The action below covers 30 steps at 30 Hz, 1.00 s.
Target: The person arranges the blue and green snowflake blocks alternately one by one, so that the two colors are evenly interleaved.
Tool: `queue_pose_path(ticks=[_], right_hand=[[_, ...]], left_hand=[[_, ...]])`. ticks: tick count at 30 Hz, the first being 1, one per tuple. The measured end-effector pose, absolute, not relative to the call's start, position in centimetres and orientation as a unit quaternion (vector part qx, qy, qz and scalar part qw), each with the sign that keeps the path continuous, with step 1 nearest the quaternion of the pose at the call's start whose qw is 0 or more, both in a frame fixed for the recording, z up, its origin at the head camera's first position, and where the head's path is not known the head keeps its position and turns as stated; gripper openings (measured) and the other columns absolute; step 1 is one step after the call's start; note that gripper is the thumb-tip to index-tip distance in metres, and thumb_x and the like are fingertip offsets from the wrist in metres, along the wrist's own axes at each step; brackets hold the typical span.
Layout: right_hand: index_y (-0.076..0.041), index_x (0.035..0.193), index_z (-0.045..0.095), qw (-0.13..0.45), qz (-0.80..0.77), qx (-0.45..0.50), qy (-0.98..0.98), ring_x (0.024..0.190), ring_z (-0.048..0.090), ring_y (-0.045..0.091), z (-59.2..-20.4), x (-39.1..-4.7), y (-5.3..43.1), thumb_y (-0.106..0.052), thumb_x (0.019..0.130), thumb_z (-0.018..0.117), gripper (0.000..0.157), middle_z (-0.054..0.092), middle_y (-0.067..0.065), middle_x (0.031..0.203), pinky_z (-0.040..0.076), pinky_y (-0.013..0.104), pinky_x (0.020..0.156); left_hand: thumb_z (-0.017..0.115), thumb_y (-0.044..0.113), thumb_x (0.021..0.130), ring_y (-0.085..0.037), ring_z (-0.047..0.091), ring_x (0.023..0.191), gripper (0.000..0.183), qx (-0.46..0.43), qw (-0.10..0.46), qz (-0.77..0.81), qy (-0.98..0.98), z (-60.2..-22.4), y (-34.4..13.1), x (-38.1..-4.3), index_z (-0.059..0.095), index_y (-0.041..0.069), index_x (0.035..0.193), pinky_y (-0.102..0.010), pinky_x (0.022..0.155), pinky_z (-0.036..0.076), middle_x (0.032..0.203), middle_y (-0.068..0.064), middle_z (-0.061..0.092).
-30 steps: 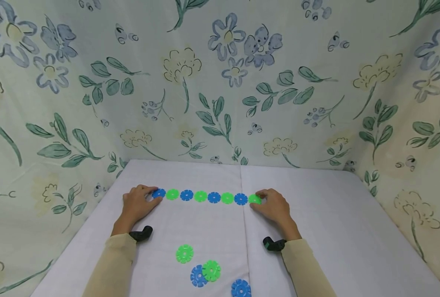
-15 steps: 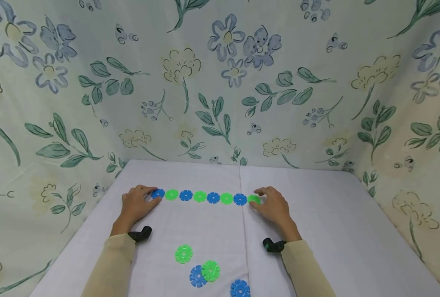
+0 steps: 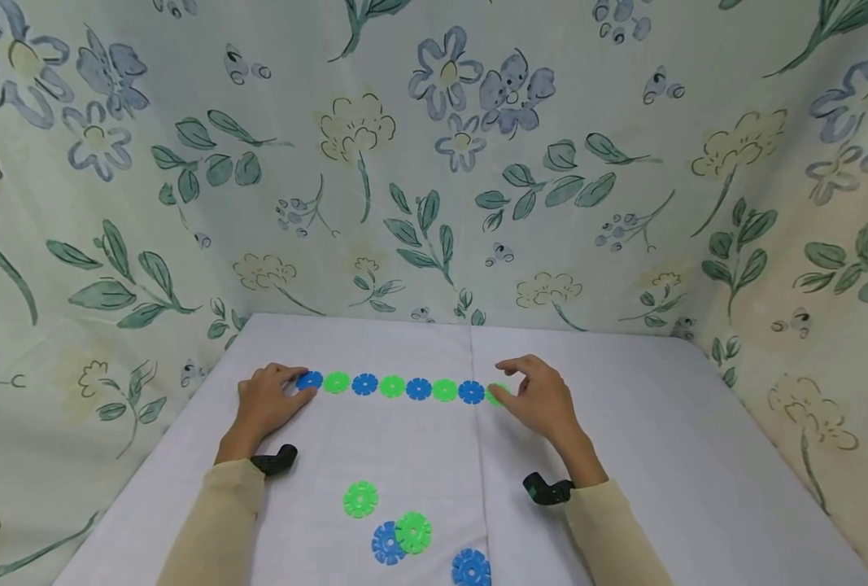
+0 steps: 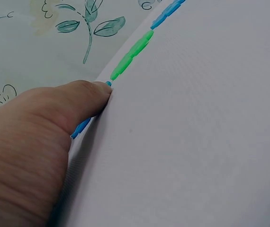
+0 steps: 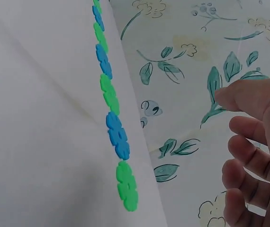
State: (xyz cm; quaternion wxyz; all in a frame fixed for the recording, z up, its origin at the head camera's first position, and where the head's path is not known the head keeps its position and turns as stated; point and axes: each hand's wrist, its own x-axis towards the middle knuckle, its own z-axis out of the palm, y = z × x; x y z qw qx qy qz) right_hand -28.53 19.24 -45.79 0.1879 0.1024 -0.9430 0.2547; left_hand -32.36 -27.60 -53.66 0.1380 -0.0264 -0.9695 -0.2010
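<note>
A straight row of alternating blue and green notched plastic interlocking discs lies across the white table. My left hand (image 3: 263,405) holds the blue interlocking disc (image 3: 309,380) at the row's left end between thumb and fingers; in the left wrist view the thumb (image 4: 94,94) hides part of that disc. Over the right end hovers my right hand (image 3: 543,399), fingers loosely bent and holding nothing. Below it lies the last green interlocking disc (image 5: 127,187), partly covered by the thumb in the head view. Beside that one sits a blue interlocking disc (image 5: 118,136).
Nearer the front lie a loose green disc (image 3: 360,499), another green disc (image 3: 413,532) overlapping a blue disc (image 3: 386,544), and a blue disc (image 3: 472,567) at the lower edge. Flowered cloth (image 3: 419,203) walls the table's back and sides.
My right hand has let go of the green interlocking disc at the right end and lifted off it, fingers spreading. My left hand stays at the blue one.
</note>
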Motion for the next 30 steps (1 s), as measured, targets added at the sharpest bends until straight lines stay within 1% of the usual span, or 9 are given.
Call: queue_pose_path(ticks=[9,13,17,20,25,28,30], right_hand=[[-0.024,0.113,0.073,0.216,0.275,0.174,-0.92,0.065,0.053,0.008,-43.9,-26.3,19.0,-0.035,0.081,0.083,0.035,0.069,-0.006,0.102,0.046,0.023,0.058],[-0.026,0.112,0.073,0.214,0.285,0.203,-0.912,0.064,0.055,0.007,-43.4,-25.0,18.8,-0.033,0.08,0.084,0.034,0.069,-0.009,0.099,0.048,0.022,0.058],[-0.027,0.11,0.074,0.195,0.289,0.23,-0.909,0.063,0.054,0.005,-43.3,-23.7,18.6,-0.034,0.079,0.086,0.034,0.068,-0.012,0.096,0.047,0.021,0.057],[-0.03,0.111,0.073,0.177,0.281,0.253,-0.909,0.062,0.053,0.001,-43.6,-22.9,18.6,-0.035,0.078,0.087,0.036,0.068,-0.014,0.095,0.046,0.02,0.057],[-0.033,0.112,0.071,0.144,0.27,0.289,-0.907,0.063,0.051,-0.003,-44.4,-21.8,18.7,-0.038,0.078,0.086,0.038,0.069,-0.013,0.095,0.045,0.018,0.058],[-0.034,0.113,0.07,0.117,0.276,0.305,-0.904,0.063,0.053,-0.002,-44.8,-21.2,18.8,-0.038,0.078,0.086,0.038,0.068,-0.015,0.094,0.046,0.018,0.058],[-0.035,0.113,0.07,0.087,0.284,0.319,-0.9,0.063,0.054,-0.002,-45.1,-20.9,18.9,-0.037,0.079,0.085,0.037,0.068,-0.016,0.094,0.048,0.019,0.058]], left_hand=[[0.07,0.05,0.089,-0.039,0.054,0.114,0.054,-0.03,0.143,-0.201,-0.969,-53.2,-27.5,-32.2,0.065,0.018,0.133,-0.059,0.09,0.033,0.126,-0.018,0.061],[0.069,0.05,0.089,-0.04,0.054,0.114,0.055,-0.029,0.142,-0.202,-0.969,-53.1,-27.4,-32.0,0.065,0.018,0.133,-0.06,0.089,0.033,0.126,-0.018,0.061],[0.069,0.05,0.089,-0.039,0.054,0.114,0.055,-0.028,0.14,-0.201,-0.969,-53.3,-27.4,-32.1,0.065,0.018,0.133,-0.059,0.089,0.033,0.126,-0.018,0.061],[0.069,0.051,0.089,-0.038,0.054,0.114,0.055,-0.029,0.139,-0.203,-0.969,-53.5,-27.6,-32.2,0.065,0.019,0.133,-0.058,0.088,0.033,0.126,-0.017,0.061],[0.069,0.051,0.089,-0.038,0.055,0.112,0.055,-0.031,0.141,-0.205,-0.968,-53.5,-27.6,-32.1,0.066,0.019,0.133,-0.057,0.087,0.033,0.125,-0.017,0.062],[0.07,0.051,0.089,-0.039,0.055,0.112,0.054,-0.033,0.144,-0.204,-0.968,-53.3,-27.5,-32.0,0.066,0.018,0.132,-0.058,0.087,0.034,0.124,-0.017,0.062],[0.07,0.051,0.089,-0.039,0.055,0.112,0.054,-0.034,0.145,-0.203,-0.968,-53.3,-27.5,-32.0,0.066,0.018,0.133,-0.058,0.087,0.034,0.124,-0.018,0.062]])
